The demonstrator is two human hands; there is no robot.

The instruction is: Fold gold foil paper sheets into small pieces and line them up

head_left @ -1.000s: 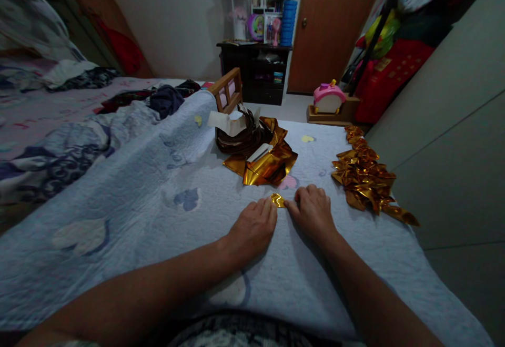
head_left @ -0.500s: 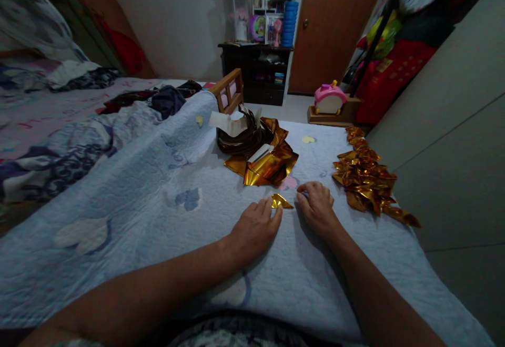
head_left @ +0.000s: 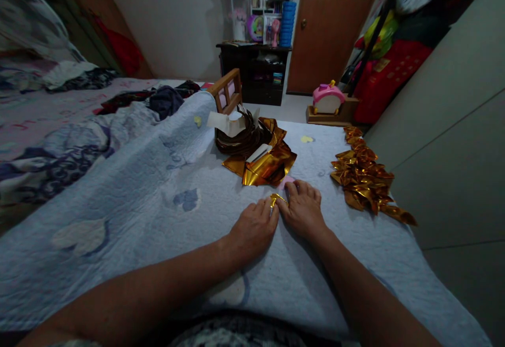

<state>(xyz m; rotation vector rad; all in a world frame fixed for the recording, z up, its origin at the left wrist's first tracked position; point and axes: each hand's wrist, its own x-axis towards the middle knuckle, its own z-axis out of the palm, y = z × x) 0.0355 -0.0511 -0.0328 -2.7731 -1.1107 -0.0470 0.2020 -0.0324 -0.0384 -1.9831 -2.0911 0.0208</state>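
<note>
A small folded piece of gold foil paper (head_left: 275, 197) lies on the quilt, mostly covered by my fingers. My left hand (head_left: 254, 226) holds its left side down, thumb and fingers closed over the edge. From the right, my right hand (head_left: 303, 210) presses on the other side with its thumb, its fingers stretched out flat on the quilt. Just beyond the hands sits a loose stack of gold foil sheets (head_left: 272, 165), some with white paper showing. To the right lies a pile of folded gold foil pieces (head_left: 363, 179).
The light blue quilt (head_left: 158, 263) covers the surface under my arms and rises in folds at left. A curled roll of dark brown paper (head_left: 236, 144) stands behind the gold sheets. Beyond are a wooden rail (head_left: 229, 92) and a pink toy (head_left: 329, 99).
My right hand has moved left, from beside the small gold foil piece onto its right side. The left hand stays on the piece. The view has shifted slightly.
</note>
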